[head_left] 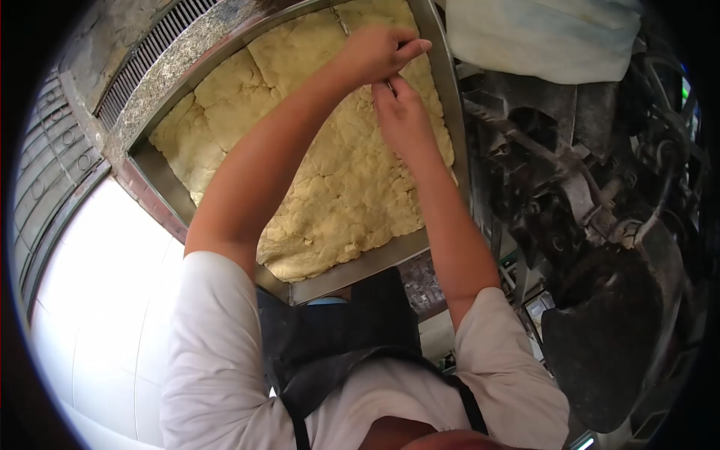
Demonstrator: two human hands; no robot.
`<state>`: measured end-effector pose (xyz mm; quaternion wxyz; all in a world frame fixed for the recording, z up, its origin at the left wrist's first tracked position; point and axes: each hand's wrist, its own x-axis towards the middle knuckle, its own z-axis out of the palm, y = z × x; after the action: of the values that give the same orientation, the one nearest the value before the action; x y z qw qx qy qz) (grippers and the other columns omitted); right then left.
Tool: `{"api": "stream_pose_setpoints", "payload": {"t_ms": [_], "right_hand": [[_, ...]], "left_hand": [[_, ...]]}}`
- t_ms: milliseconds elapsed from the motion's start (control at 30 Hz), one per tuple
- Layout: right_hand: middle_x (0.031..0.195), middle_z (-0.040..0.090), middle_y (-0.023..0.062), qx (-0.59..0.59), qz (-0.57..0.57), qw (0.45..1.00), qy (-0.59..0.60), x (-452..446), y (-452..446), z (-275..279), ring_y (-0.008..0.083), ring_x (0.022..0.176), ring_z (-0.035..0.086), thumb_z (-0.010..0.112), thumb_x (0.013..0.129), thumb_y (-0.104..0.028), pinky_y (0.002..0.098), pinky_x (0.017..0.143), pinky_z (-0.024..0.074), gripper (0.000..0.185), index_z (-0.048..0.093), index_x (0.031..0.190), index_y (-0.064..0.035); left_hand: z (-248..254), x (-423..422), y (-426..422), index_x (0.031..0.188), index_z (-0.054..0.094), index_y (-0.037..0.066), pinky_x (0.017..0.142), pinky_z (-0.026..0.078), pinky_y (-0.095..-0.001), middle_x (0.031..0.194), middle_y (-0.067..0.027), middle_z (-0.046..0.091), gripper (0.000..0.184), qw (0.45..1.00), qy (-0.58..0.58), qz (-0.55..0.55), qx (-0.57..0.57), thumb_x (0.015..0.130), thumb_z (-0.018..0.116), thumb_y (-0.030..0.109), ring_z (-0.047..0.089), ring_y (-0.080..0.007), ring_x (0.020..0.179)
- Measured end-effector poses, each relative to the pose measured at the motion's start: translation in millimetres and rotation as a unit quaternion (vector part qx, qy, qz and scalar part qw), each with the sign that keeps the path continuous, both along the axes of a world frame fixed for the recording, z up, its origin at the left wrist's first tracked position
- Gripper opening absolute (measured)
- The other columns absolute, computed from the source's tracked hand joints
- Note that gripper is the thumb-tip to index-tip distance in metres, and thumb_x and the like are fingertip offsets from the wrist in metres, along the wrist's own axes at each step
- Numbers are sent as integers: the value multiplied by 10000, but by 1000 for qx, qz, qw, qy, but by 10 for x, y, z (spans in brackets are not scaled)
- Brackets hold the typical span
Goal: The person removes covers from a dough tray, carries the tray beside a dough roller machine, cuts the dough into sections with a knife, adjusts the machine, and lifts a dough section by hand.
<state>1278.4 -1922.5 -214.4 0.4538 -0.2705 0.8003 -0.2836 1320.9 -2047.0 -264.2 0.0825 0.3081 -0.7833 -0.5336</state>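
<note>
A wide slab of pale yellow dough (322, 199) with a cracked, lumpy surface fills most of a large metal tray (352, 279). Above its far part, my left hand (381, 54) is closed in a fist, thumb pointing right. Just below and touching it, my right hand (403, 116) is closed too. A small dark bit shows between the two hands, but the fingers hide what it belongs to. Straight seams run through the dough at the far left. Beyond my left hand a thin greyish line lies in the dough; I cannot tell whether it is a cut or a blade.
On the right stands dark, grimy machinery (577, 180) close to the tray's edge, with a pale cloth (544, 37) over its far end. A speckled stone ledge (169, 86) and a slotted grille (150, 60) border the tray's far left. White tiles (105, 300) lie at left.
</note>
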Motion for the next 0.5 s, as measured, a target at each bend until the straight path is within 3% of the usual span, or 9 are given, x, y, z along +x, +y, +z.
{"api": "stream_pose_setpoints", "payload": {"t_ms": [33, 133, 233, 333, 433, 500], "right_hand": [[991, 649, 270, 12, 4, 1000, 8, -2, -49, -46, 467, 976, 589, 484, 964, -293, 467, 814, 470, 349, 590, 1153, -19], [748, 592, 100, -20, 19, 999, 38, -46, -66, -179, 204, 681, 582, 498, 956, -366, 358, 658, 454, 401, 610, 1120, -18], [820, 641, 163, 12, 55, 996, 67, -141, -132, -193, 313, 762, 634, 500, 958, -358, 398, 700, 469, 398, 619, 1138, -25], [910, 652, 234, -1, 139, 983, 116, -165, -239, -264, 429, 859, 619, 474, 966, -308, 465, 744, 479, 363, 605, 1120, -7], [977, 655, 278, 46, 239, 949, 202, -99, -385, -315, 470, 948, 601, 418, 969, -236, 518, 816, 489, 326, 576, 1030, 43], [974, 654, 289, 46, 195, 963, 181, -69, -320, -456, 481, 935, 602, 412, 979, -247, 521, 813, 493, 334, 577, 1043, 36]], "left_hand": [[-65, -10, -33, 822, 659, 88, 613, 464, -444, 602, -127, 576, 453, 1000, -6, 5, 5, 932, 554, 514, 570, -322, 606], [-236, -66, -90, 855, 674, 88, 616, 470, -436, 595, -119, 577, 475, 1000, -7, -5, -14, 935, 536, 535, 569, -316, 602], [-323, -128, -158, 849, 682, 79, 625, 479, -428, 595, -108, 584, 512, 999, -19, -35, 0, 931, 528, 560, 583, -295, 604], [-409, -218, -196, 686, 559, 24, 558, 411, -392, 558, -77, 491, 557, 996, -40, 9, 79, 921, 574, 530, 461, -211, 527], [-526, -219, -317, 693, 582, 20, 566, 431, -366, 560, -55, 505, 593, 993, -77, -17, 87, 907, 566, 573, 485, -187, 536], [-537, -197, -267, 704, 599, 31, 574, 443, -377, 570, -64, 534, 574, 996, -72, -9, 56, 919, 553, 562, 512, -201, 538]]}}
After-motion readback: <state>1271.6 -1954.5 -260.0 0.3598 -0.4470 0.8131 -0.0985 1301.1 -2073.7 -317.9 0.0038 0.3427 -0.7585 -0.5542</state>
